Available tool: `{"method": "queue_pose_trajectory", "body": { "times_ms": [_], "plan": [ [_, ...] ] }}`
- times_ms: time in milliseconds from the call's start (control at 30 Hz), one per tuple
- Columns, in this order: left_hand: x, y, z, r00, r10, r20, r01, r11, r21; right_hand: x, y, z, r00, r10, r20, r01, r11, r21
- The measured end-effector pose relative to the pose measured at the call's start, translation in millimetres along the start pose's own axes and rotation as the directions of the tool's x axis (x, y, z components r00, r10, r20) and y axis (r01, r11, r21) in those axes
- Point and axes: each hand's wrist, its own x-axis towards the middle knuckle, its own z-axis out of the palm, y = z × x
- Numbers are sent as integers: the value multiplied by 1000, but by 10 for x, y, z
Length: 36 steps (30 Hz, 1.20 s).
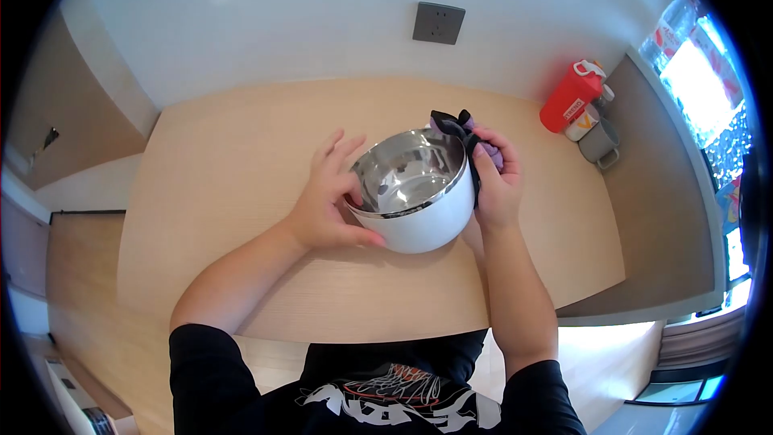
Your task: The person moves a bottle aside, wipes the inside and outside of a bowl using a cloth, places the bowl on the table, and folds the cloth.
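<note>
A white bowl (419, 229) with a shiny steel inside is tilted over the wooden table in front of me. My left hand (326, 193) grips its left side, with the thumb along the outer wall and some fingers reaching over the rim. Two of those fingers stick up, apart from the bowl. At the right rim, my right hand (499, 181) is closed around a bunched purple and black cloth (459, 125). Part of the cloth lies over the rim and hangs down the outer wall. The bowl looks empty inside.
The table (217, 161) meets a white wall with a dark socket (439, 22). Toward its back right corner stand a red bottle (570, 101), a white container (583, 123) and a grey mug (599, 143). A raised panel (668, 193) borders the right side, by a window.
</note>
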Motion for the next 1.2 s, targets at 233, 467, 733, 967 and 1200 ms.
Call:
{"method": "queue_pose_trajectory", "body": {
  "times_ms": [233,467,733,967,1200],
  "plan": [
    [43,17,112,992,50,118,-9,946,-325,146,-250,220,993,-46,109,71,968,-239],
    [-9,106,119,871,-467,150,491,832,-261,-351,-588,828,431,-303,850,882,338,-327],
    [55,247,-15,799,-474,369,601,648,-467,306,-631,920,943,217,252,-46,835,-548],
    [15,230,118,894,-381,234,445,697,-562,548,-522,855,913,222,341,41,784,-620],
    [24,151,222,961,-233,148,268,918,-294,-286,-470,906,372,-245,895,903,318,-288]
  ]
}}
